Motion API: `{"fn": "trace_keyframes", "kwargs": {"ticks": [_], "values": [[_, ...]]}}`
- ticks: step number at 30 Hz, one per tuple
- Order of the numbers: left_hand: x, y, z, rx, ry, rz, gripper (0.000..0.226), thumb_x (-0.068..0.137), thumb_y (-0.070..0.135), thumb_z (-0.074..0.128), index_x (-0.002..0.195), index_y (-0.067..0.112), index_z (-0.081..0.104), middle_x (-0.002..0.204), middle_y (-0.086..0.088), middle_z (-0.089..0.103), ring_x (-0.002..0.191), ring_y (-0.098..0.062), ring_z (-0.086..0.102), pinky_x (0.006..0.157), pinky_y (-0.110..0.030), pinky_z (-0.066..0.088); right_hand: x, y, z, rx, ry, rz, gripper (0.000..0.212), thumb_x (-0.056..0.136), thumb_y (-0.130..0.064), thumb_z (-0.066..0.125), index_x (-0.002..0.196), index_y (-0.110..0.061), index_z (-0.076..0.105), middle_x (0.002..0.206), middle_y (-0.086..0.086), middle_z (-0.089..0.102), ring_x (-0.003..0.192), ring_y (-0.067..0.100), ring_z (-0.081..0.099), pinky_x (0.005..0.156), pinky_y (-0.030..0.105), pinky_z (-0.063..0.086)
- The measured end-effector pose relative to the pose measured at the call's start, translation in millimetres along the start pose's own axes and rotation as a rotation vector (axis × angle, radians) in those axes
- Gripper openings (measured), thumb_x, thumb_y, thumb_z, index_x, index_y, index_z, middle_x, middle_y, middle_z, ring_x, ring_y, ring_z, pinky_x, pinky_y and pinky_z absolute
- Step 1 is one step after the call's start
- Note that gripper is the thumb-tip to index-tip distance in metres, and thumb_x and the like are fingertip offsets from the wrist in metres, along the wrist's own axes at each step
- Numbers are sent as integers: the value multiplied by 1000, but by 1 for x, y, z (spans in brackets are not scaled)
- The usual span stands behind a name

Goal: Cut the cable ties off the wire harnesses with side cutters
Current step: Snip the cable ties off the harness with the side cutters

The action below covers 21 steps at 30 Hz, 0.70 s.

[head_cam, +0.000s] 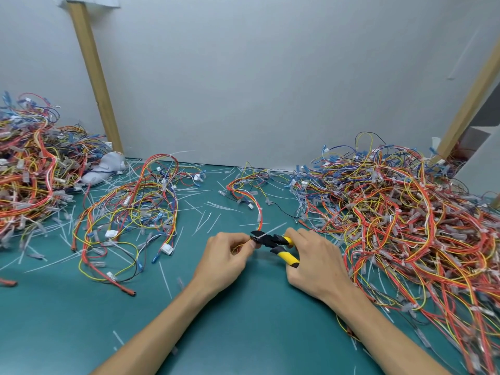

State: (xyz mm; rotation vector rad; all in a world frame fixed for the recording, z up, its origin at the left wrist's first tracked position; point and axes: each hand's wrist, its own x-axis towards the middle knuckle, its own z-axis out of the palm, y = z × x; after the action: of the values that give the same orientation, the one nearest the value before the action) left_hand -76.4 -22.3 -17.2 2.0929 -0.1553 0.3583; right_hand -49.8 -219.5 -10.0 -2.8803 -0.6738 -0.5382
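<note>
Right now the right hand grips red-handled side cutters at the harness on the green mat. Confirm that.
Not quite. The head view shows the right hand gripping side cutters with yellow-and-black handles, not red, at the harness on the green mat.

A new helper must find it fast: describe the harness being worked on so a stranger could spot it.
On the green table, look between the big wire heap on the right and the looser spread at centre-left. A small harness lies alone near the back wall. Only its orange-red lead runs down to the left hand and into the side cutters held by the right hand.
</note>
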Motion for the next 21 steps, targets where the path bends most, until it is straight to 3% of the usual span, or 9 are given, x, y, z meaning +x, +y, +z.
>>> {"fn": "trace_keyframes", "kwargs": {"ticks": [8, 21], "values": [[0, 0, 1, -19, -2, -11, 19, 92, 20, 59, 84, 22, 76, 54, 9, 44, 52, -7, 33, 50, -18, 28, 0, 1, -1, 40, -71, 27, 16, 69, -35, 43, 77, -22, 39, 63, -3, 45, 64, 26, 47, 51, 32, 31], [0, 1, 0, -26, 8, -29, 18, 92, 18, 60, 84, 20, 77, 50, 8, 40, 50, -7, 31, 48, -17, 27, 1, 3, 0, 33, -84, 30, 19, 64, -29, 45, 77, -17, 39, 62, 0, 45, 64, 30, 47, 52, 34, 35]]}}
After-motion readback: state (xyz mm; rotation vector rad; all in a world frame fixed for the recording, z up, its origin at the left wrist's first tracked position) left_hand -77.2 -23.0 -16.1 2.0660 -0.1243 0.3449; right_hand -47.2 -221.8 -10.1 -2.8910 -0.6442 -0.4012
